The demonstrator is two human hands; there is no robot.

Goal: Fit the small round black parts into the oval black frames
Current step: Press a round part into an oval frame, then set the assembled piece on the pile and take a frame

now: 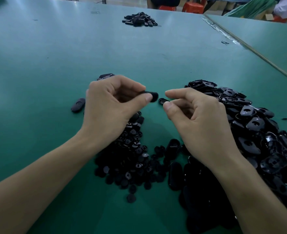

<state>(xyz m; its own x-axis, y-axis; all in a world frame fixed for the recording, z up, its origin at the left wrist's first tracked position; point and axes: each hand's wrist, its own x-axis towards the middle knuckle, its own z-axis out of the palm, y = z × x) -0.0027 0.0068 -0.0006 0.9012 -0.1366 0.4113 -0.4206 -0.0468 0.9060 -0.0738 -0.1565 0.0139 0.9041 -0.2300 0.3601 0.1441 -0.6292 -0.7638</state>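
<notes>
My left hand [112, 105] pinches a small black part [152, 96] between thumb and fingers above the green table [139, 53]. My right hand [195, 119] pinches a small dark oval piece [163, 100] just right of it; the two pieces sit a few centimetres apart. A heap of small round black parts [132, 157] lies below my left hand. A large heap of oval black frames [257, 132] spreads under and right of my right hand. Which piece is the frame I cannot tell.
One oval frame [78, 105] lies alone left of my left hand, another dark piece [105, 76] just behind it. A further pile of black parts [140, 19] sits far across the table. A second table [266, 39] joins at the right.
</notes>
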